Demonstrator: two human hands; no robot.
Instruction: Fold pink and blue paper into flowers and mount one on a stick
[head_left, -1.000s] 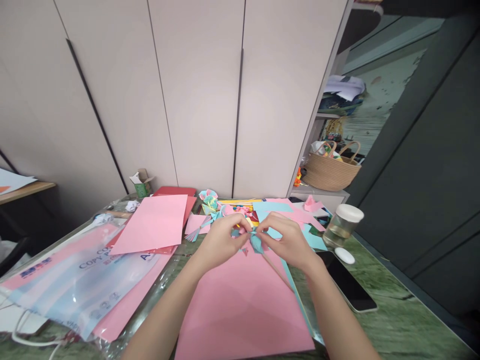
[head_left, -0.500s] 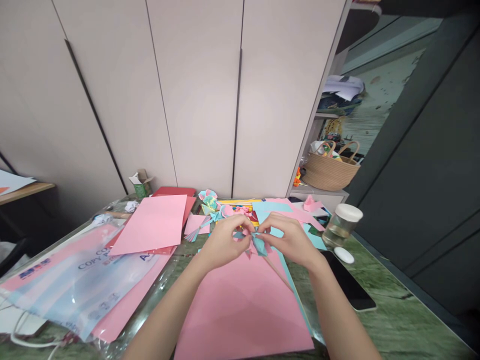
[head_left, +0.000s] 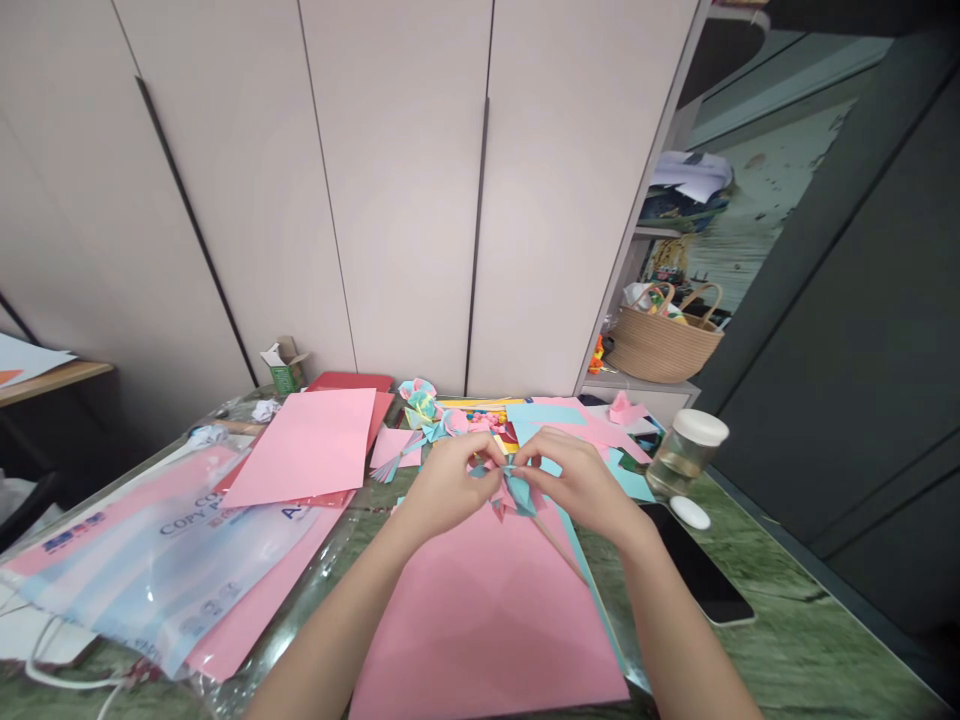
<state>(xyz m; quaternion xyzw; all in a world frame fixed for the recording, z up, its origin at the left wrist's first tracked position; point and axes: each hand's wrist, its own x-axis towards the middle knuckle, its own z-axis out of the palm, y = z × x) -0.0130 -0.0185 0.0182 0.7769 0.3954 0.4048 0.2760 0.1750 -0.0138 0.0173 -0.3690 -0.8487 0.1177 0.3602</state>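
Observation:
A small pink and blue paper flower (head_left: 519,495) on a thin stick (head_left: 559,548) is held above a large pink sheet (head_left: 491,620). My left hand (head_left: 457,482) pinches the flower's left edge between thumb and fingers. From the other side, my right hand (head_left: 568,478) grips a blue petal, its fingertips close to the left ones. The stick slants down to the right from the flower. Blue paper shows along the pink sheet's right edge. Parts of the flower are hidden behind the fingers.
Left lie pink sheets (head_left: 315,445) and a plastic paper packet (head_left: 165,560). Finished paper flowers (head_left: 421,403) stand behind my hands. On the right are a lidded jar (head_left: 686,455), a white oval object (head_left: 689,513) and a black phone (head_left: 701,570). Cabinet doors (head_left: 397,200) rise behind.
My fingertips have shifted slightly on the flower, and more of its blue and pink petals shows below them. The whole view has moved a little.

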